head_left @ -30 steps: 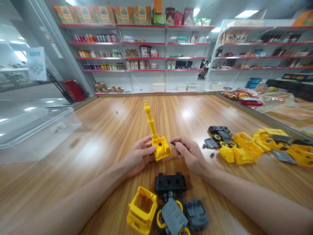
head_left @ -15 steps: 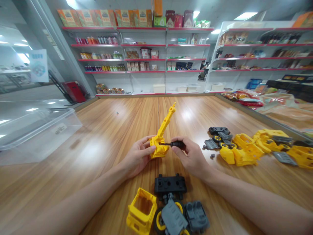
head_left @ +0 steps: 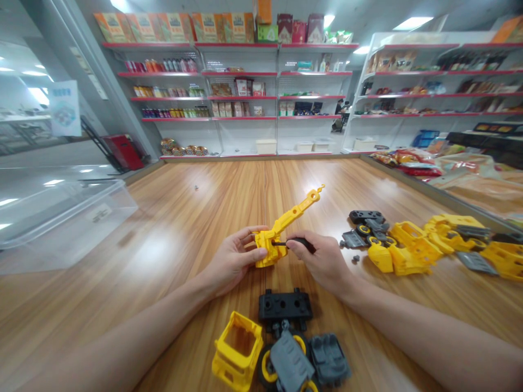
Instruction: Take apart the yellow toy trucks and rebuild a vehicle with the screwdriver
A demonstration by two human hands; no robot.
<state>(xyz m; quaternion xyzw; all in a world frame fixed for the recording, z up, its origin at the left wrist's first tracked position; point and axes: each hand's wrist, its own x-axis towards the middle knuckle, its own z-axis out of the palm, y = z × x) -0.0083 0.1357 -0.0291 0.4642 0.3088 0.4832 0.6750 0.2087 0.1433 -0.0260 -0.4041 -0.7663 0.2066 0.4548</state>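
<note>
A yellow toy crane (head_left: 266,246) is gripped at its base by my left hand (head_left: 233,260), thumb at the front. Its boom slants up to the right and ends in a small hook. My right hand (head_left: 322,258) is closed around the black handle of a screwdriver (head_left: 302,243), whose shaft reaches into the crane's base from the right. The tip is hidden inside the base. Nearer me lie a black chassis piece (head_left: 285,306), a yellow cab frame (head_left: 237,348), a grey part (head_left: 291,359) over black-and-yellow wheels, and a grey seat piece (head_left: 329,359).
More yellow, grey and black toy parts (head_left: 412,247) are spread over the right of the wooden table (head_left: 171,218). A clear plastic bin (head_left: 69,228) stands at the left edge. Small screws or bits (head_left: 356,258) lie near the parts. Stocked shelves (head_left: 237,98) rise behind the table.
The crane's boom has tipped down to the right from a steeper angle. The screwdriver handle has changed its slant, and both hands have shifted slightly.
</note>
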